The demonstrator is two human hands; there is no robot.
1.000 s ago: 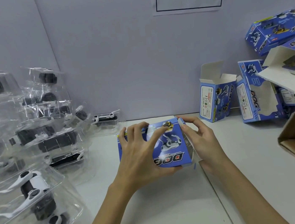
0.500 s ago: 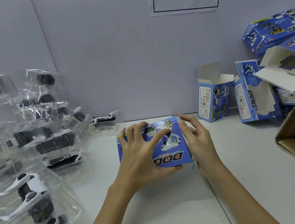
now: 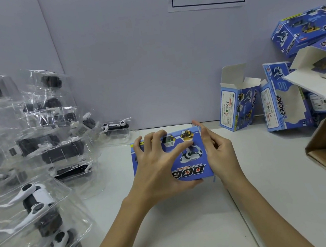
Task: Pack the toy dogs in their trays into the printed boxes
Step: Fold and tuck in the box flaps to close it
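- Your left hand (image 3: 159,171) gripped the printed box (image 3: 189,170) on the table (image 3: 192,232), fingers spread wide, steadying it.
- Your right hand (image 3: 219,153), fingers nearly straight, pressed its right end, probably shutting the flap.
- Open boxes (image 3: 237,104) waited beyond, flaps up for loading.

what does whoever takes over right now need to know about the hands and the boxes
Left hand grips the blue printed DOG cardboard box, fingers spread over its top.
Right hand is at that box's right end; grip unclear, contents hidden.
Clear plastic trays of black-and-white toy dogs pile at left; open blue boxes stand at right.
Left to do: pack those trays.
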